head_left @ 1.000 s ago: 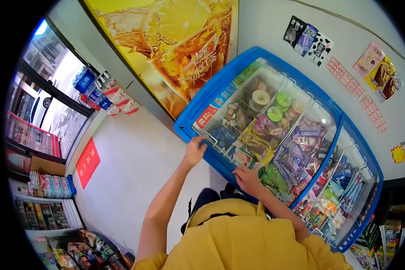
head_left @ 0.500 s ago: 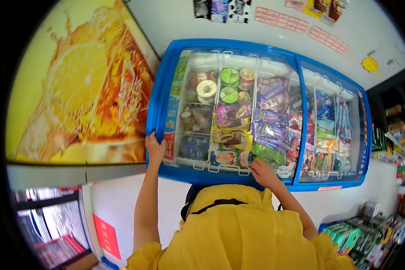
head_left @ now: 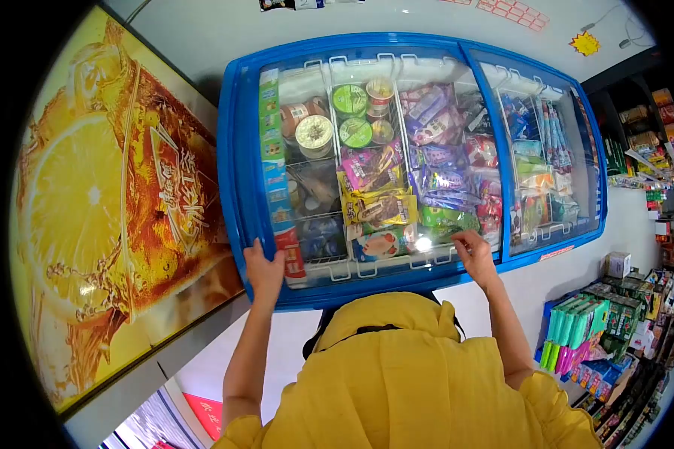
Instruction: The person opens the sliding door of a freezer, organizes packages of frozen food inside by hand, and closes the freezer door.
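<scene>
A blue-framed chest freezer (head_left: 236, 187) with a glass top stands in front of me. My left hand (head_left: 263, 269) rests on its left front corner, thumb spread from the fingers. Above the front part of the glass is my right hand (head_left: 475, 254), its fingers bent and drawn together; whatever they hold, if anything, is too small to make out. Under the glass, near that hand, lies a green ice cream packet (head_left: 445, 218). Yellow ice cream packets (head_left: 382, 209), purple packets (head_left: 442, 179) and green-lidded tubs (head_left: 356, 133) fill the white wire baskets (head_left: 374, 271).
A large drink-advert panel (head_left: 90, 202) stands close on the left. Shelves with packaged goods (head_left: 651, 127) are at the right, and boxes (head_left: 577, 322) are stacked low at the right. A wall (head_left: 397, 19) runs behind the freezer.
The view has shifted, so the freezer appears higher and farther left. My right hand has moved right along the front of the glass. My left hand stays at the left front corner.
</scene>
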Demonstrator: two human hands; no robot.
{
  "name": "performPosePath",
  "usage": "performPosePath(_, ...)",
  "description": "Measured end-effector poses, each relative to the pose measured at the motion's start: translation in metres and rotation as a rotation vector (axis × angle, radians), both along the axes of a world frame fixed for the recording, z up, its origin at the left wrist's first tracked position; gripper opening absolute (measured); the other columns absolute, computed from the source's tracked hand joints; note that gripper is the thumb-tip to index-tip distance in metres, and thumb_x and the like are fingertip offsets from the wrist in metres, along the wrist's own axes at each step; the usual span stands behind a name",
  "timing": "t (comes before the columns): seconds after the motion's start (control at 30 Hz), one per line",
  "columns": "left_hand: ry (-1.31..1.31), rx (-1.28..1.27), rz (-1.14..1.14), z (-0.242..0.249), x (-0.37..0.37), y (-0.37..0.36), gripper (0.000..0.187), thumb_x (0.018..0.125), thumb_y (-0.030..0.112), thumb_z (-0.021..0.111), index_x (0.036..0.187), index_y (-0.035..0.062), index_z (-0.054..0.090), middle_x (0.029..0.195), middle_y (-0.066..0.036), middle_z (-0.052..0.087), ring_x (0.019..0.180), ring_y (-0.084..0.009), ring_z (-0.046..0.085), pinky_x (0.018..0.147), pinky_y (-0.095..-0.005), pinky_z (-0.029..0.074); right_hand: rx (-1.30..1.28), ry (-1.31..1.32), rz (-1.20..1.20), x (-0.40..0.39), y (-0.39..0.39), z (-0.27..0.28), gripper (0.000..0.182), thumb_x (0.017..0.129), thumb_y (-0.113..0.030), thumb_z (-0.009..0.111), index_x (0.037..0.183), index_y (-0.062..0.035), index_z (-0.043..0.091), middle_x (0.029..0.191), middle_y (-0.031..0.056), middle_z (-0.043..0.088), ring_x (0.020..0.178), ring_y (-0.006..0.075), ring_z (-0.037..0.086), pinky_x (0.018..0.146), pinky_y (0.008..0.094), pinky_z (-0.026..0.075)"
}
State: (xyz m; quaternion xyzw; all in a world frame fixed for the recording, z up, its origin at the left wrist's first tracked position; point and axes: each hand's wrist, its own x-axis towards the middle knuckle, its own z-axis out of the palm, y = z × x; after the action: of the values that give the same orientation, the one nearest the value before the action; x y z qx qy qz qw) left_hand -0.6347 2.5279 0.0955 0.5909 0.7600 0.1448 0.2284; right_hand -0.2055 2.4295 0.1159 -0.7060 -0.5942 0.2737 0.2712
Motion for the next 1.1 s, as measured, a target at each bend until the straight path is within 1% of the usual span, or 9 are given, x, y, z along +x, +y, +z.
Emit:
performPosePath(0.37,-0.451,-0.144,-0.421,-0.005,0.131,-0.008,0.056,0.069,0.016,0.065,0.116,-0.0095,0.049,0.098,-0.022,0.049,0.095,-0.0388,0.049,0.084,-0.0429,0.044,0.062,0.06,-0.238,-0.022,-0.009,0.014,0.014,0.085,0.002,0.059,0.098,0.0003,0.063,0.086,0.0134,0.062,0.07,0.0237,0.062,0.064,0.0312,0.05)
performPosePath(0.47,-0.595,-0.198,-0.582,-0.015,0.181,-0.006,0.057,0.072,0.008,0.064,0.124,-0.0027,0.045,0.101,-0.021,0.046,0.088,-0.0347,0.055,0.071,-0.0373,0.051,0.055,0.078,-0.268,-0.035,-0.011,0.012,0.016,0.086,0.0,0.059,0.102,-0.0008,0.062,0.095,0.0146,0.061,0.076,0.0254,0.062,0.066,0.0319,0.05)
performPosePath(0.53,-0.924,-0.156,-0.605,-0.034,0.215,-0.015,0.065,0.074,0.004,0.066,0.132,-0.003,0.039,0.107,-0.018,0.043,0.098,-0.0303,0.052,0.078,-0.0345,0.051,0.108,-0.006,-0.26,-0.048,-0.005,0.006,0.02,0.086,0.0,0.06,0.106,-0.0013,0.06,0.102,0.0154,0.06,0.084,0.028,0.06,0.072,0.0336,0.049)
performPosePath(0.63,-0.906,-0.37,-0.848,-0.045,0.253,0.002,0.07,0.08,0.003,0.063,0.142,-0.001,0.031,0.127,-0.016,0.041,0.118,-0.0273,0.049,0.092,-0.0304,0.047,0.264,-0.219,-0.206,-0.056,0.011,-0.008,0.034,0.087,-0.005,0.058,0.12,-0.0003,0.053,0.117,0.0198,0.053,0.107,0.0389,0.048,0.093,0.0442,0.039)
performPosePath(0.73,-1.199,-0.533,-0.929,-0.062,0.278,0.016,0.058,0.086,0.002,0.056,0.141,-0.0003,0.036,0.138,-0.014,0.045,0.125,-0.018,0.045,0.096,-0.0302,0.043,0.262,-0.365,-0.284,-0.049,0.031,-0.035,0.04,0.09,-0.009,0.054,0.127,0.002,0.046,0.12,0.0232,0.05,0.108,0.0414,0.046,0.096,0.0481,0.035)
performPosePath(0.83,-1.3,-0.533,-0.909,-0.063,0.266,0.022,0.054,0.088,0.003,0.054,0.14,0.0003,0.039,0.132,-0.013,0.052,0.116,-0.0177,0.053,0.093,-0.0291,0.046,0.248,-0.467,-0.352,-0.041,0.046,-0.053,0.045,0.09,-0.012,0.054,0.13,0.004,0.041,0.121,0.0245,0.049,0.109,0.0418,0.045,0.095,0.0489,0.034)
performPosePath(0.87,-1.247,-0.663,-0.741,-0.056,0.25,0.023,0.042,0.09,0.006,0.055,0.131,-0.0008,0.048,0.123,-0.012,0.059,0.104,-0.0175,0.06,0.088,-0.0281,0.048,0.228,-0.495,-0.351,-0.038,0.052,-0.053,0.047,0.09,-0.013,0.054,0.131,0.0045,0.04,0.121,0.0247,0.049,0.109,0.0419,0.045,0.095,0.049,0.034)
performPosePath(1.0,-0.874,-0.311,-0.593,-0.077,0.154,0.044,0.016,0.09,0.012,0.061,0.102,0.0017,0.065,0.094,-0.008,0.069,0.086,-0.0123,0.064,0.071,-0.0274,0.05,0.166,-0.617,-0.326,-0.024,0.08,-0.047,0.051,0.087,-0.022,0.06,0.128,0.0026,0.041,0.123,0.0213,0.048,0.111,0.0404,0.044,0.094,0.0504,0.034)
performPosePath(1.1,-0.336,-0.279,-0.464,-0.119,0.074,0.06,0.022,0.082,0.015,0.063,0.101,0.0045,0.067,0.096,-0.015,0.066,0.083,-0.0264,0.064,0.072,-0.0361,0.052,0.116,-0.688,-0.324,-0.022,0.094,-0.041,0.053,0.085,-0.027,0.064,0.125,0.0016,0.043,0.124,0.019,0.048,0.112,0.0393,0.044,0.094,0.0504,0.034)
